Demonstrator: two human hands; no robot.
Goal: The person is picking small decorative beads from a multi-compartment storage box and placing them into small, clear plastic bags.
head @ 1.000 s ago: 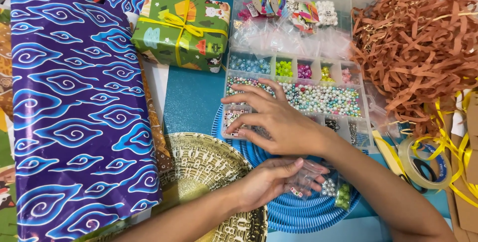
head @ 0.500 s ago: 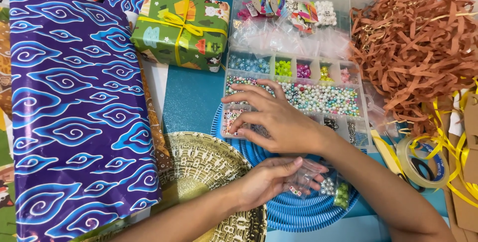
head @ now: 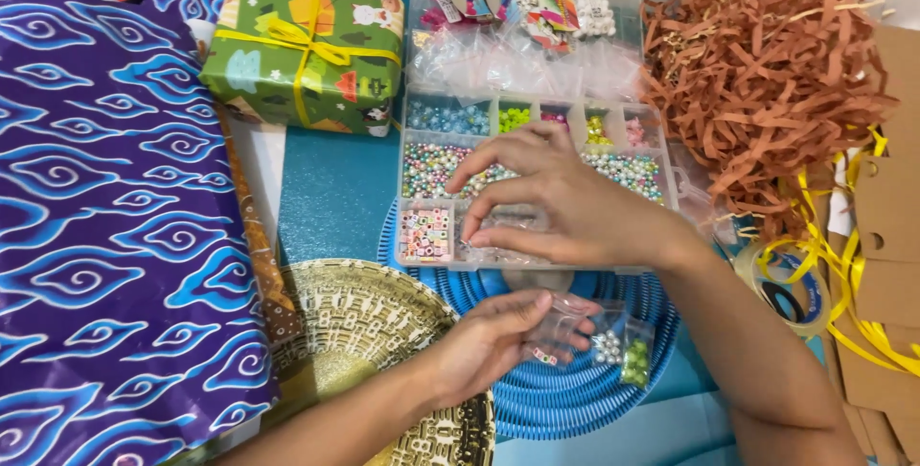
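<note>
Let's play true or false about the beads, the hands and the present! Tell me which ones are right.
1. The left hand holds a small clear bag. True.
2. The right hand is over the bead box. True.
3. The present has a red ribbon. False: its ribbon is yellow.
4. The shredded paper is blue. False: it is brown.
5. The tape roll lies right of the box. True.

The right hand (head: 565,202) hides part of the bead box (head: 426,140); pinched bead unreadable.
</note>
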